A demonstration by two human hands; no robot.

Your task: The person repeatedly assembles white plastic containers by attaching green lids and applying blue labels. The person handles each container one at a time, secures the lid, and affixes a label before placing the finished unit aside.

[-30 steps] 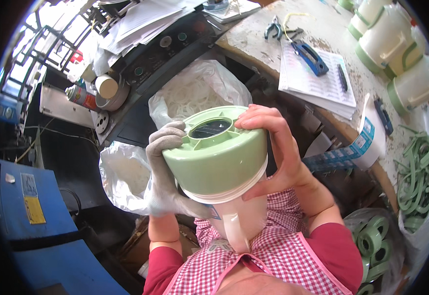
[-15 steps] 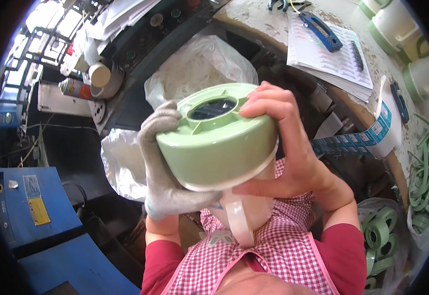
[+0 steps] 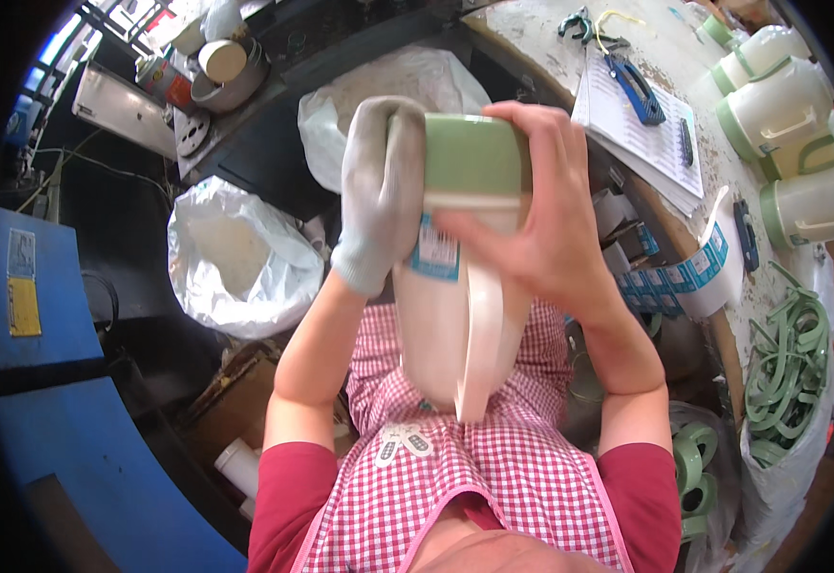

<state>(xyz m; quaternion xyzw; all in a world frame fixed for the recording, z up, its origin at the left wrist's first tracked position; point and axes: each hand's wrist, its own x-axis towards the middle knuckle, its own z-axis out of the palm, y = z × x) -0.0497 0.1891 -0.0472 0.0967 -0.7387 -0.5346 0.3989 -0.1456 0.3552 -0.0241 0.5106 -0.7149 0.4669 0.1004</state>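
Observation:
A cream plastic jug [image 3: 433, 329] lies between my hands, its green base [image 3: 474, 158] facing away from me and its body against my checked apron [image 3: 493, 477]. Its handle points up toward my view, and a blue and white label sticks to its side beside the handle. My left hand [image 3: 379, 186], in a pale glove, is wrapped round the left side of the green base. On the right side my bare right hand [image 3: 560, 215] grips base and body, its thumb blurred near the label. The underside of the base is out of sight.
Several finished-looking jugs [image 3: 785, 105] stand on the worn table at right, with a blue cutter [image 3: 637, 91] on papers and a label strip [image 3: 689, 272]. Green plastic strips [image 3: 790, 363] fill a bag at right. A white bag [image 3: 245, 258] and blue metal panels [image 3: 35, 286] are at left.
The jug has tipped so its base, which faced up with its recess visible, now points away from me. Both hands have moved with it, and the label and handle now show.

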